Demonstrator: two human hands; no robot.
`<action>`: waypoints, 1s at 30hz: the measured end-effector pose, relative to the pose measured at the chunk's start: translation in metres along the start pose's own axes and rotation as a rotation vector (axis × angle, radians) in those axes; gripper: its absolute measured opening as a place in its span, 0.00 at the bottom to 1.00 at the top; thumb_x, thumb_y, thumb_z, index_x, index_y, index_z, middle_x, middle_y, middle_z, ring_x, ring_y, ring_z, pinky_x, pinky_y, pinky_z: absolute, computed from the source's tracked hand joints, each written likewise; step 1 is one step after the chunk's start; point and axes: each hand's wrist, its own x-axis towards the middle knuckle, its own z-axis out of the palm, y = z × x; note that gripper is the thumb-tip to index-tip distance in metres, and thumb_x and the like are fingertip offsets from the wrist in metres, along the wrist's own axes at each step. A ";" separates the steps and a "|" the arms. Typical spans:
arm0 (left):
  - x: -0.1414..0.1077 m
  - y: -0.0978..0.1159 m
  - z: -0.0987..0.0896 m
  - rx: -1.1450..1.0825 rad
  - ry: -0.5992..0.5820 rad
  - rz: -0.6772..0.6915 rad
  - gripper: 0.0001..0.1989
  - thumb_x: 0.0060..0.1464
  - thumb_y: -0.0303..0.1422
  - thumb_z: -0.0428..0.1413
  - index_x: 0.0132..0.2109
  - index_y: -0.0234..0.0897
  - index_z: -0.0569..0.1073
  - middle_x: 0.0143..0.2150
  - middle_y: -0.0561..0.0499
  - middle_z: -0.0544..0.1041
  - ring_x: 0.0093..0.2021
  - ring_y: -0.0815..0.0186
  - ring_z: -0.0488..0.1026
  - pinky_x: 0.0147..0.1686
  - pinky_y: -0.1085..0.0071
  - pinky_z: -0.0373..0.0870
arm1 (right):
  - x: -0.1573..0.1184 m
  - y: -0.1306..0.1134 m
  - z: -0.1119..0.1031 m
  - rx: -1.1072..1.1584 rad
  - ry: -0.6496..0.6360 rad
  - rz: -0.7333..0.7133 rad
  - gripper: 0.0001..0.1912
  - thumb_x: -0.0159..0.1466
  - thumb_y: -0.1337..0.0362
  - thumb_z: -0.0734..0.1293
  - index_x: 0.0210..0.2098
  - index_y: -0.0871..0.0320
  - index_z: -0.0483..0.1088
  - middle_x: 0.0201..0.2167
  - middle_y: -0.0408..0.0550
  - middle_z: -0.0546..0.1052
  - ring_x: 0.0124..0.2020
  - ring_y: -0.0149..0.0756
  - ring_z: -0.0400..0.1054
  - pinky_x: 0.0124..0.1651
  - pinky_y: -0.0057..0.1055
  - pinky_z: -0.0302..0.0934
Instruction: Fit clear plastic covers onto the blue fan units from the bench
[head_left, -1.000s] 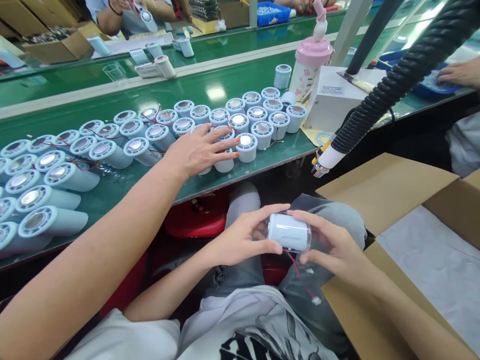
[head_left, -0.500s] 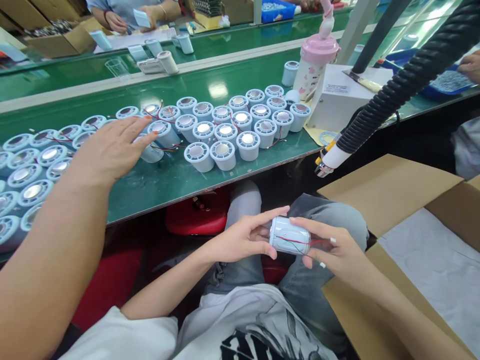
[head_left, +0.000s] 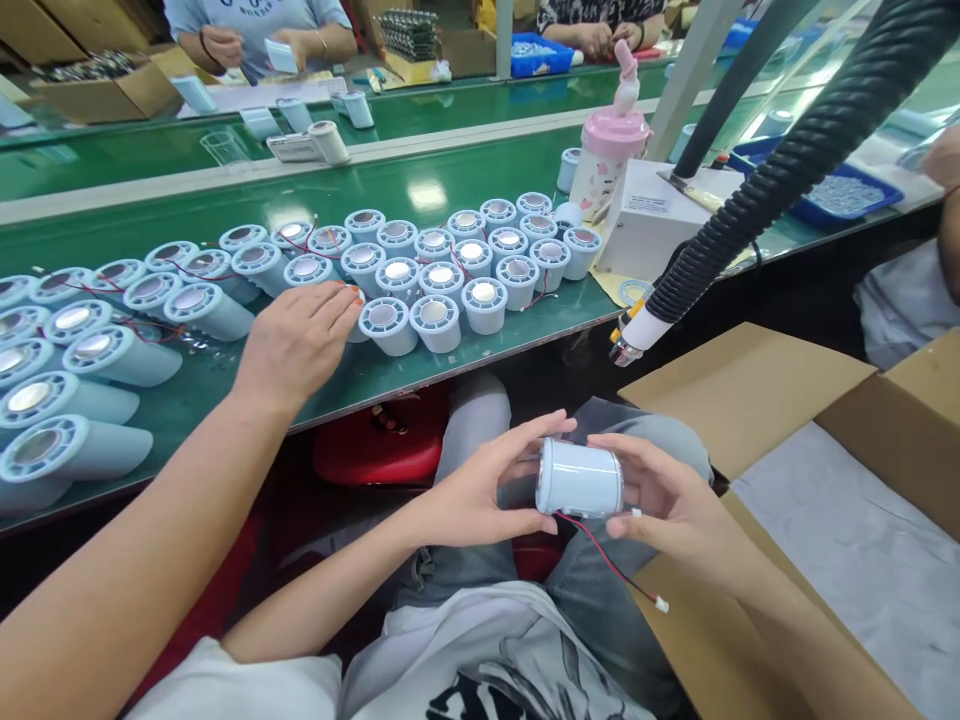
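Centrally, a pale blue cylinder (head_left: 580, 480) is held between two hands

By the left hand (head_left: 491, 490) and right hand (head_left: 667, 495), the cylinder is gripped at opposite ends, above the lap, its red and black wires (head_left: 609, 562) left dangling. Beyond, similar cylinders (head_left: 386, 325) are lined up on a green bench (head_left: 330, 395), where one is touched by a co-worker's hand (head_left: 296, 340).

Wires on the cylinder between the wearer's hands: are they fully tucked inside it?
No, the red and black wires hang out below the pale blue cylinder, a white connector at their end.
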 end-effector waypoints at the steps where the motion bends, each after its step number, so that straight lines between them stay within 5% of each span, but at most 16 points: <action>1: 0.001 0.001 -0.001 -0.003 0.005 -0.041 0.38 0.48 0.26 0.62 0.63 0.57 0.59 0.66 0.60 0.61 0.63 0.62 0.62 0.61 0.65 0.59 | -0.001 0.000 -0.001 -0.075 0.018 -0.048 0.28 0.57 0.66 0.74 0.55 0.46 0.66 0.55 0.48 0.70 0.54 0.43 0.67 0.55 0.39 0.67; 3: 0.004 0.004 -0.002 -0.028 0.001 -0.160 0.30 0.53 0.34 0.58 0.62 0.51 0.60 0.60 0.57 0.68 0.57 0.63 0.69 0.56 0.64 0.65 | -0.003 0.000 -0.002 -0.234 0.045 -0.164 0.30 0.56 0.70 0.74 0.55 0.45 0.66 0.56 0.48 0.69 0.56 0.44 0.65 0.55 0.39 0.67; 6: 0.012 0.006 -0.003 -0.150 -0.101 -0.340 0.21 0.61 0.44 0.46 0.56 0.38 0.65 0.40 0.52 0.77 0.35 0.68 0.77 0.36 0.70 0.74 | -0.005 -0.001 -0.002 -0.493 0.078 -0.365 0.29 0.57 0.74 0.70 0.54 0.44 0.66 0.57 0.48 0.69 0.57 0.44 0.64 0.53 0.39 0.68; 8: 0.017 0.004 0.000 -0.248 -0.158 -0.397 0.22 0.58 0.46 0.51 0.51 0.34 0.65 0.34 0.51 0.75 0.27 0.70 0.74 0.29 0.73 0.72 | -0.007 -0.003 -0.002 -0.654 0.076 -0.477 0.27 0.59 0.77 0.66 0.53 0.45 0.66 0.57 0.47 0.68 0.56 0.41 0.66 0.53 0.37 0.68; 11: 0.021 0.001 0.007 -0.292 -0.086 -0.324 0.26 0.48 0.38 0.63 0.51 0.35 0.63 0.41 0.49 0.73 0.33 0.70 0.74 0.34 0.71 0.74 | -0.010 -0.005 -0.015 -0.759 0.047 -0.513 0.29 0.59 0.72 0.68 0.57 0.45 0.62 0.65 0.48 0.58 0.62 0.45 0.59 0.60 0.42 0.62; 13: 0.021 -0.001 0.011 -0.163 -0.001 -0.199 0.32 0.44 0.32 0.65 0.54 0.38 0.61 0.49 0.47 0.69 0.41 0.67 0.74 0.41 0.68 0.74 | -0.015 0.000 -0.043 -0.759 0.162 -0.437 0.33 0.59 0.65 0.70 0.61 0.45 0.58 0.69 0.48 0.51 0.66 0.50 0.50 0.64 0.49 0.53; 17: 0.018 -0.002 0.013 0.199 0.043 0.161 0.30 0.46 0.23 0.61 0.54 0.41 0.60 0.54 0.44 0.66 0.52 0.61 0.70 0.51 0.64 0.70 | -0.051 0.045 -0.146 -0.878 0.741 -0.220 0.33 0.60 0.50 0.65 0.63 0.48 0.55 0.68 0.51 0.51 0.68 0.49 0.47 0.65 0.51 0.51; 19: 0.019 -0.004 0.012 0.287 0.018 0.351 0.30 0.45 0.19 0.59 0.54 0.41 0.60 0.54 0.44 0.66 0.55 0.60 0.67 0.54 0.62 0.67 | -0.085 0.084 -0.198 -1.080 0.955 0.138 0.43 0.55 0.41 0.62 0.63 0.58 0.57 0.68 0.62 0.49 0.68 0.57 0.41 0.65 0.54 0.45; 21: 0.021 -0.005 0.011 0.352 -0.008 0.472 0.32 0.45 0.18 0.58 0.55 0.41 0.58 0.54 0.42 0.66 0.56 0.60 0.66 0.54 0.62 0.67 | -0.121 0.129 -0.232 -1.146 1.007 0.637 0.53 0.51 0.35 0.57 0.65 0.65 0.52 0.68 0.72 0.42 0.68 0.67 0.38 0.63 0.60 0.42; 23: 0.024 -0.006 0.011 0.404 -0.033 0.544 0.33 0.47 0.18 0.58 0.57 0.42 0.56 0.54 0.41 0.67 0.55 0.61 0.67 0.53 0.63 0.68 | -0.152 0.170 -0.245 -1.087 0.957 0.770 0.56 0.44 0.37 0.59 0.61 0.73 0.57 0.61 0.83 0.55 0.63 0.75 0.48 0.60 0.65 0.46; 25: 0.027 -0.006 0.012 0.443 -0.056 0.611 0.33 0.48 0.17 0.57 0.57 0.42 0.55 0.53 0.42 0.68 0.54 0.62 0.68 0.52 0.64 0.69 | -0.173 0.200 -0.242 -1.047 0.879 0.800 0.51 0.37 0.43 0.61 0.56 0.68 0.65 0.54 0.79 0.67 0.59 0.75 0.56 0.59 0.62 0.51; 30: 0.037 0.002 0.009 0.568 -0.055 0.749 0.30 0.48 0.19 0.57 0.55 0.41 0.58 0.51 0.42 0.69 0.52 0.61 0.70 0.50 0.65 0.72 | -0.182 0.216 -0.226 -1.024 0.783 0.706 0.26 0.36 0.52 0.62 0.34 0.51 0.75 0.38 0.64 0.78 0.47 0.69 0.70 0.51 0.54 0.63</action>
